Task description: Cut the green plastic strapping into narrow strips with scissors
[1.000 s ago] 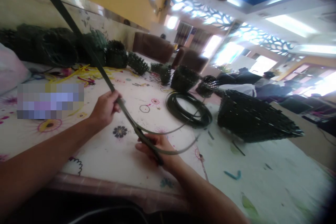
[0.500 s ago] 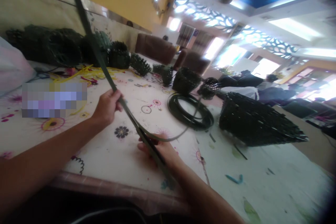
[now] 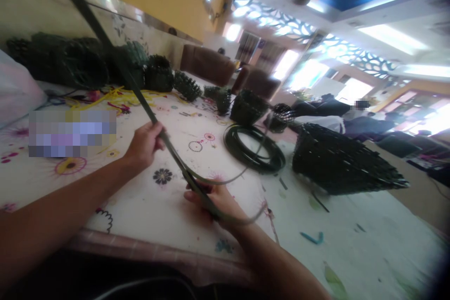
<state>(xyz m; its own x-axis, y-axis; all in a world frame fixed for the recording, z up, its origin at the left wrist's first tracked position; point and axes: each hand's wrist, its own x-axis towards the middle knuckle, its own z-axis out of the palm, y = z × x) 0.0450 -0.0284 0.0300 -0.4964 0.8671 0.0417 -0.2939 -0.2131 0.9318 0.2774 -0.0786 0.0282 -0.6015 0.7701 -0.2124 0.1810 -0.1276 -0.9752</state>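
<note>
Passage, centre: bare tablecloth [image 3: 183,138] is left between the left hand [image 3: 145,146] and the coil [image 3: 231,147].
Passage, lower right: green cloth [image 3: 295,213] is left open, interrupted only by a blue hooked piece [image 3: 312,240] and small scraps.
Obstacle, upper left to centre: a diagonal is barred by the dark strip [image 3: 138,93], gripped also by the right hand [image 3: 220,201].
Obstacle, right of centre: the approach to the coil is crossed by a thin strand [image 3: 225,182].
Obstacle, right: the way is blocked by a large basket [image 3: 337,161].
Obstacle, upper left: the back edge is lined with baskets [image 3: 159,75].
</note>
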